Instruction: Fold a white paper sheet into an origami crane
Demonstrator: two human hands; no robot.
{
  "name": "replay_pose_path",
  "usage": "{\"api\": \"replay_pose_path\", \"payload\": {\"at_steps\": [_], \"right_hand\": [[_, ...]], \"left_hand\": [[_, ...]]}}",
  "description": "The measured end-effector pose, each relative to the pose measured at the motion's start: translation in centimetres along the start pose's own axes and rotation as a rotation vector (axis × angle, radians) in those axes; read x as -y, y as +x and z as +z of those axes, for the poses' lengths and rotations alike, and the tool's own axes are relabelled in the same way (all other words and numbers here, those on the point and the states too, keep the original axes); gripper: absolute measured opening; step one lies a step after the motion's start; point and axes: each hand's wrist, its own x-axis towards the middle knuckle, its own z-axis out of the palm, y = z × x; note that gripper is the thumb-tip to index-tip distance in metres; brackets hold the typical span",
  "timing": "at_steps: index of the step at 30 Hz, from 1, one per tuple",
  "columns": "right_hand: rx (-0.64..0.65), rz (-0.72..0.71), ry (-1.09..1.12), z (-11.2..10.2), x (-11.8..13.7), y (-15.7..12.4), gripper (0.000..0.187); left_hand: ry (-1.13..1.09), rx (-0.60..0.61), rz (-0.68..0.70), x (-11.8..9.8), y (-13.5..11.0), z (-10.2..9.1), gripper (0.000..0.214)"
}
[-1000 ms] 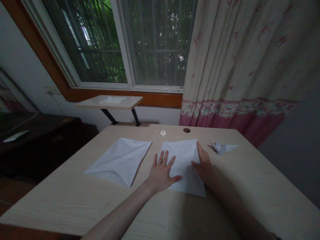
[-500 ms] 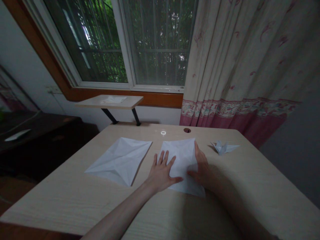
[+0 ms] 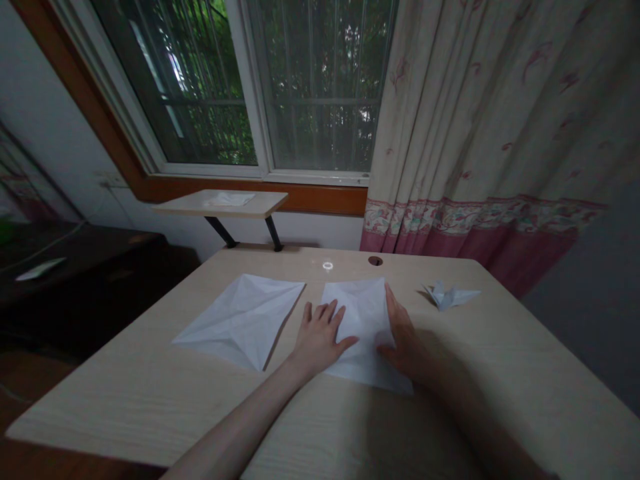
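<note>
A white sheet of paper (image 3: 363,320) lies on the table in front of me, slightly wrinkled. My left hand (image 3: 319,337) rests on its left side, palm down, with the fingers spread. Along the sheet's right edge is my right hand (image 3: 404,337), its fingers stretched out and its thumb over the paper. To the left lies a second white sheet (image 3: 245,320), creased and turned like a diamond, with no hand on it. A folded paper crane (image 3: 449,295) stands right of my right hand, apart from it.
The light wooden table (image 3: 125,393) has a round cable hole (image 3: 375,261) at its back edge. A small raised shelf (image 3: 185,205) holds another piece of white paper (image 3: 231,199). Behind are a window and a patterned curtain (image 3: 475,133); a dark cabinet (image 3: 85,280) stands at left.
My left hand has slid a little to the left over the sheet. The upper right corner of the sheet and the fingers of my right hand have shifted slightly left.
</note>
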Motion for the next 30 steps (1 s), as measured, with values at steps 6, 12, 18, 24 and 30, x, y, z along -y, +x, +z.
{"api": "replay_pose_path", "payload": {"at_steps": [6,12,18,24,30], "right_hand": [[0.009,-0.046,-0.003,-0.4,0.5,0.3,0.114],[-0.003,-0.071,0.034,-0.2,0.5,0.2,0.108],[0.005,-0.051,0.134,-0.3,1.3,-0.2,0.094],[-0.024,0.029,0.405,-1.4,3.3,0.1,0.086],[-0.102,0.130,0.466,0.2,3.2,0.3,0.065]], "left_hand": [[-0.004,0.010,0.007,0.2,0.5,-0.2,0.078],[-0.038,-0.080,-0.032,0.2,0.6,-0.1,0.057],[-0.182,-0.399,-0.107,0.9,0.7,-1.6,0.036],[-0.483,-0.620,-0.139,1.4,0.4,-2.3,0.029],[-0.827,-0.587,-0.224,1.2,0.5,-2.1,0.037]]}}
